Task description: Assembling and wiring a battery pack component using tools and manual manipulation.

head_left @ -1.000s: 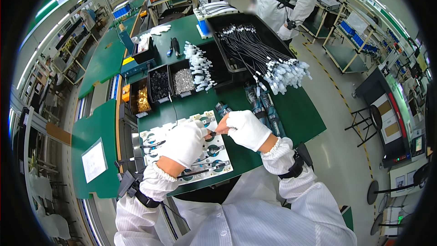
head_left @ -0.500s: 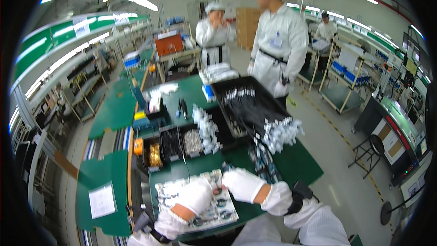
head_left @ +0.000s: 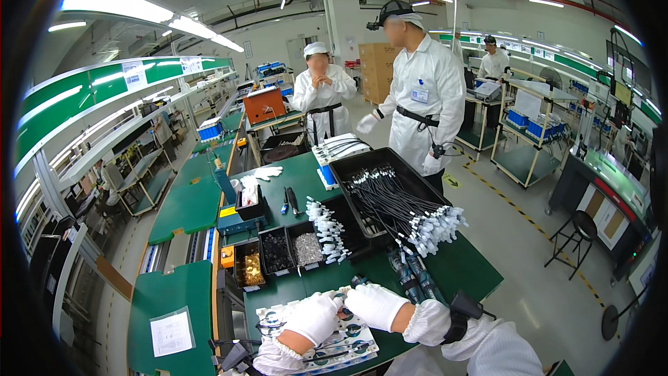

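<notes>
At the lower centre of the frame, the left hand [head_left: 314, 319], in a white fabric glove that leaves the fingertips bare, is curled with its fingers drawn in over a flat white plate with dark round spots [head_left: 363, 345]. The right hand [head_left: 377, 306], gloved alike, is bent inward just beside it, so that the two sets of fingertips meet or nearly meet above the plate's upper part. The fingers hide whatever may lie between them, so I cannot tell whether either hand grips anything. The plate lies on a dark green tabletop [head_left: 467, 280]; the left hand and white sleeve [head_left: 277, 361] cover much of its left half, and thin dark strips across it are too small to make out. The left forearm is cut off by the bottom edge. Right of the hands, teal-and-black cylindrical tools [head_left: 426, 282] lie partly behind the right glove. Towards the centre, black cables with pale plastic ends [head_left: 390, 191] spill over a black rectangular tray [head_left: 346, 165], hiding most of its floor; single cables cannot be told apart.
</notes>
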Tool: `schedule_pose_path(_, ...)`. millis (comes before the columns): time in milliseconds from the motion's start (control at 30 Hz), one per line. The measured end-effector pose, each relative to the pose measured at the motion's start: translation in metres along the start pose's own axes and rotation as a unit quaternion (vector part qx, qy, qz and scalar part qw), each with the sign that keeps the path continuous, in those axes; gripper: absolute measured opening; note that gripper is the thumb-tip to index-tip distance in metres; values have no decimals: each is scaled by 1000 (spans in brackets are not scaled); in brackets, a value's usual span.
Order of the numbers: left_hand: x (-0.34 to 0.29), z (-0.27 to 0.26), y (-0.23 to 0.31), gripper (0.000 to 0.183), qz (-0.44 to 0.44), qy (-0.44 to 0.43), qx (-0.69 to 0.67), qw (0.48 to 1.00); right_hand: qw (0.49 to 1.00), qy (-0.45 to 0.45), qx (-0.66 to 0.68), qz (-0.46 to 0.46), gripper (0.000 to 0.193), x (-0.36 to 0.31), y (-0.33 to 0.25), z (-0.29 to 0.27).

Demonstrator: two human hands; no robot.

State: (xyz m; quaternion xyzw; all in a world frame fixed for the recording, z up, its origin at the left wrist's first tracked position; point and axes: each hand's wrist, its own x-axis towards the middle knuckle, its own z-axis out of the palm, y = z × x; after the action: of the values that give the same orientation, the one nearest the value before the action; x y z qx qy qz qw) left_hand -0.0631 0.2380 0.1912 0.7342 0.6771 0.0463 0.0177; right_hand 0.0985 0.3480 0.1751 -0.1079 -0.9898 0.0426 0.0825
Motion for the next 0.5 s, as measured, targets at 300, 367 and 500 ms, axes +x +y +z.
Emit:
schedule_pose_path(300,-55,-2,-23,18,-19,-4,-5,1000,1000,-16,2,27,17,-11,-9,2)
schedule_pose_path(367,-68,-4,-23,16,-27,20,7,999,995,-17,74,62,20,-11,-8,1)
schedule_pose_path(500,-82,1,-33,14,3,68,34,997,995,-17,67,78,20,-5,-4,8)
